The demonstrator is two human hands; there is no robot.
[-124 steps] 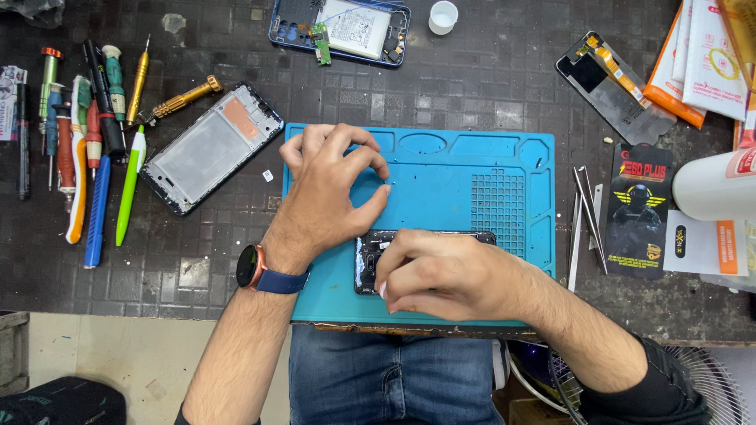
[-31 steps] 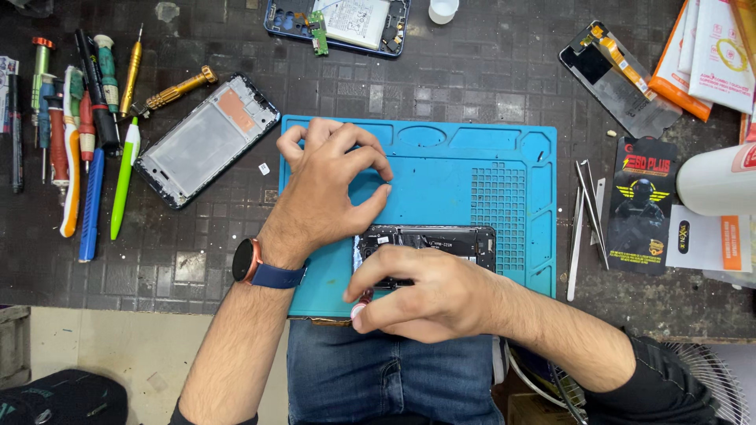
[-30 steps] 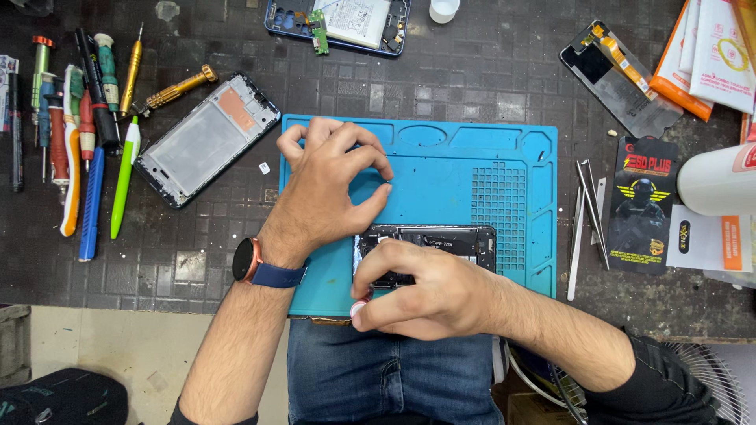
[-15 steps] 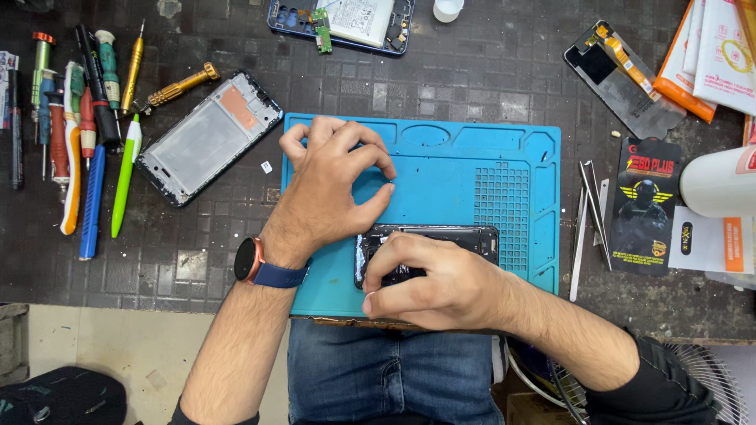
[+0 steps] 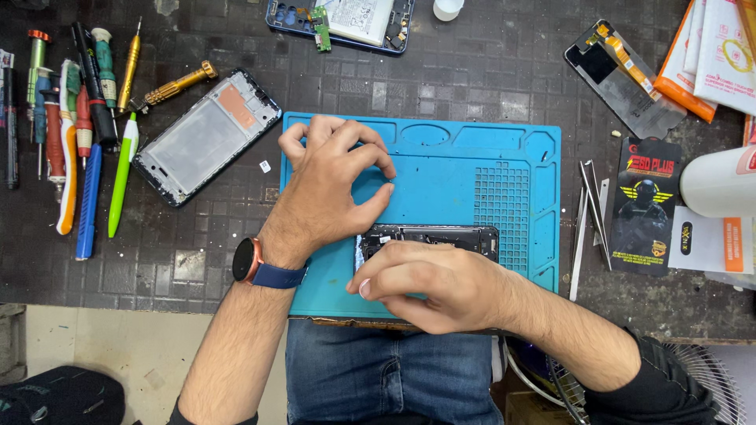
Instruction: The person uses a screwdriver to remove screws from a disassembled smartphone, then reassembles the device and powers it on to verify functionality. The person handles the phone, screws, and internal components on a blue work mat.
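Note:
A black opened phone (image 5: 441, 234) lies on the near part of a blue repair mat (image 5: 472, 169). My right hand (image 5: 429, 283) rests over its near edge and left end, fingers curled onto it and holding it. My left hand (image 5: 331, 185), with a watch on its wrist, sits on the mat just behind the phone's left end. Its thumb and forefinger are pinched close together at the mat surface. I cannot see whether anything tiny is between them.
A phone frame (image 5: 206, 134) lies left of the mat, with screwdrivers and pens (image 5: 79, 134) at the far left. Another opened phone (image 5: 346, 20) is at the back. Tweezers (image 5: 591, 208), a screen panel (image 5: 622, 75), packets (image 5: 646, 205) and a white bottle (image 5: 720, 181) are on the right.
My right hand has shifted slightly over the phone, its fingers sliding toward the left end. My left hand stays pinched in the same spot on the mat.

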